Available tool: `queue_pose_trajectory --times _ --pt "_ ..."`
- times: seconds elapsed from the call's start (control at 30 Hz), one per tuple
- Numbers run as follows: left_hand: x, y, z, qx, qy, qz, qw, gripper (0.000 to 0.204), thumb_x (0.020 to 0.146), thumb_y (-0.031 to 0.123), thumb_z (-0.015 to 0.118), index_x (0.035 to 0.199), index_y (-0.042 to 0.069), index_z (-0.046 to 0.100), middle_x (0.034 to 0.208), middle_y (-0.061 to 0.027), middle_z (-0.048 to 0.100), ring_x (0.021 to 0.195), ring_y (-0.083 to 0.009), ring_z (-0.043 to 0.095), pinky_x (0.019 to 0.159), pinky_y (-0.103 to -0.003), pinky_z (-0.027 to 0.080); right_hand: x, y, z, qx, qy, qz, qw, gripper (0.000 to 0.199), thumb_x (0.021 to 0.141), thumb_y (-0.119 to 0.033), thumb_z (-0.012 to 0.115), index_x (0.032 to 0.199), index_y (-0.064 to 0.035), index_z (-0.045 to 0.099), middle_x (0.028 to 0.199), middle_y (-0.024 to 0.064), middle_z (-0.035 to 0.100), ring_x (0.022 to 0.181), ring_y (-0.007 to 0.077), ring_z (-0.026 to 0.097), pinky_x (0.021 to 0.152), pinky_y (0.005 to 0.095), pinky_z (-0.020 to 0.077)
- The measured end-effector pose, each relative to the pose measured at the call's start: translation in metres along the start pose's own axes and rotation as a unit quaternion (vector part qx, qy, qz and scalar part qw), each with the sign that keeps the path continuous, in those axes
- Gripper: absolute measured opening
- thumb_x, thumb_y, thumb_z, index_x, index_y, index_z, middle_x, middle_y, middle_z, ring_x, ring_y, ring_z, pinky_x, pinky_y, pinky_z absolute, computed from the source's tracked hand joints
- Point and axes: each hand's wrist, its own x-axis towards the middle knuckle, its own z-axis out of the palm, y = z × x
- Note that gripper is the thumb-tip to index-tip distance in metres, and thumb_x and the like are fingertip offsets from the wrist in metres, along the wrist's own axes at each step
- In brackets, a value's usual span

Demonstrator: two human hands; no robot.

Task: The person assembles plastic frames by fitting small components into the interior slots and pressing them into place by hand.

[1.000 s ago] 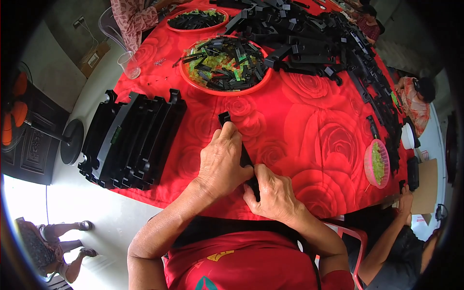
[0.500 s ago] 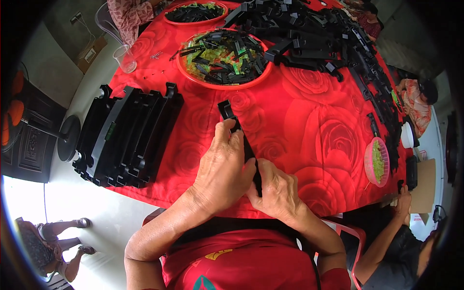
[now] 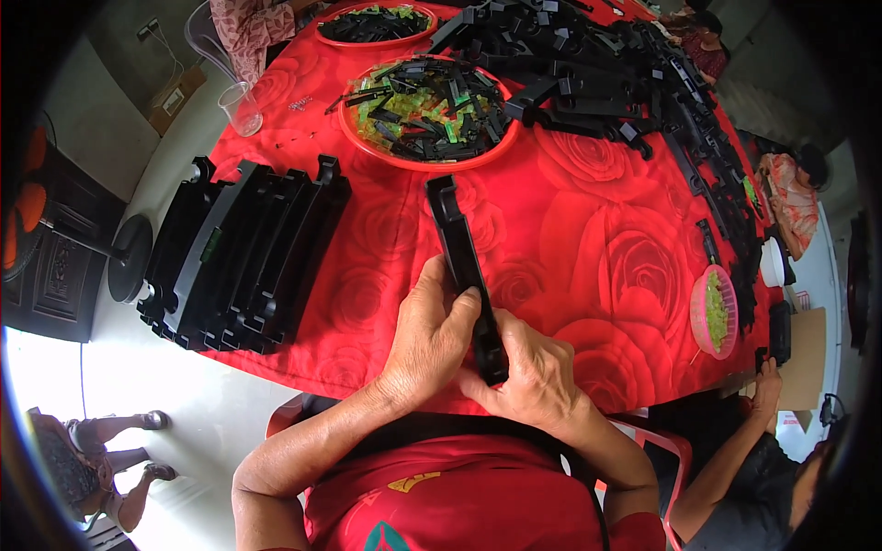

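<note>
A long black plastic part [image 3: 466, 259] with a hooked far end is held between my two hands, slanting away from me over the table's near side. My left hand [image 3: 427, 332] grips it along the middle, thumb lying on its upper face. Around its near end closes my right hand [image 3: 533, 375], with fingers on the right side and thumb below. To the left, a row of similar black parts [image 3: 243, 262] stands side by side; one carries a small green piece [image 3: 212, 245]. The undersides of my fingers are hidden.
A red basin [image 3: 432, 165] of black and yellow-green pieces stands ahead, another basin [image 3: 377, 39] behind it. Black parts [image 3: 588, 83] pile up at the far right. A pink basket [image 3: 715, 312], a clear cup [image 3: 241, 110] and a co-worker's hand [image 3: 766, 386] are near the table edges.
My left hand has slid down the black part toward me, uncovering its far half. The part has turned so its hollow channel shows. My right hand stays at the near end.
</note>
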Motion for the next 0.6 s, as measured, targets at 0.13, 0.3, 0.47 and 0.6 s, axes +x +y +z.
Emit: queue_pose_trajectory --times 0.13,0.3,0.47,0.6 --pt "-0.003 0.009 -0.004 0.084 0.024 0.059 0.994 0.028 0.101 0.009 0.058 0.126 -0.004 0.056 0.084 -0.0124 0.066 0.076 -0.012 0.061 0.067 -0.034 0.053 0.002 0.007 -0.024 0.179 -0.056 0.051 0.981 0.067 0.086 -0.03 0.084 0.136 0.0053 0.058 0.087 0.0112 0.069 0.064 0.0178 0.067 0.056 0.0329 0.055" --pt "-0.024 0.025 0.0 0.186 -0.062 0.041 0.98 0.022 0.101 0.008 0.06 0.118 -0.005 0.057 0.073 -0.0166 0.059 0.067 -0.0187 0.061 0.063 -0.039 0.051 0.023 0.024 -0.041 0.406 0.008 0.237 0.883 0.052 0.104 -0.024 0.068 0.147 0.0013 0.051 0.104 0.0051 0.064 0.071 0.0045 0.051 0.061 0.0233 0.0418" --pt "-0.03 0.028 0.004 0.223 -0.102 0.008 0.97 0.027 0.104 0.008 0.058 0.128 -0.003 0.059 0.077 -0.0038 0.056 0.072 -0.0069 0.051 0.062 -0.029 0.046 0.032 0.03 -0.035 0.525 -0.015 0.296 0.798 0.056 0.106 -0.03 0.069 0.15 -0.0015 0.049 0.114 0.0025 0.06 0.079 0.0036 0.053 0.069 0.0211 0.0446" --pt "-0.038 0.021 0.007 0.201 -0.125 0.023 0.971 0.022 0.105 0.008 0.058 0.124 -0.003 0.06 0.074 -0.005 0.054 0.068 -0.0082 0.052 0.06 -0.032 0.046 0.025 0.038 -0.034 0.527 -0.06 0.325 0.783 0.047 0.105 -0.028 0.071 0.143 -0.0042 0.056 0.103 -0.0035 0.058 0.081 0.0024 0.056 0.063 0.0199 0.0475"
